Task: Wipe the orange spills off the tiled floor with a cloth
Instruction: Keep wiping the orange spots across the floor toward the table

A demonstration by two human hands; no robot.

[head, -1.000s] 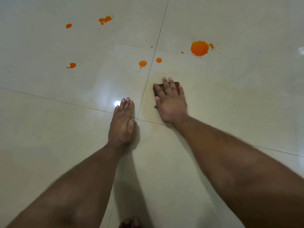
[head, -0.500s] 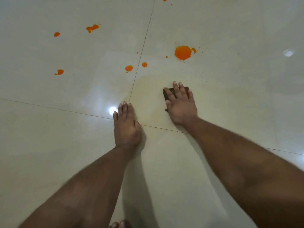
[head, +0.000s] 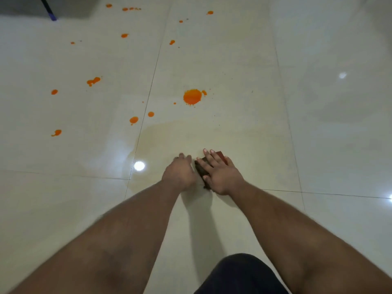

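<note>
Cloth [head: 201, 167], dark brown, lies flat on the tiled floor [head: 233, 66] under the right hand [head: 220, 177], whose grip is open, fingers spread and pressing it down. Just beside the cloth, the left hand [head: 180, 174] rests with curled fingers, holding nothing. Beyond the cloth sits the largest orange spill [head: 192, 96].

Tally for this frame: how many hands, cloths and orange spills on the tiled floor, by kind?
Bare hands: 2 (left hand, right hand)
Dark red-brown folded cloth: 1
Large orange splat: 1
Smaller orange drops, tiny specks left out: 12
Total: 16
</note>
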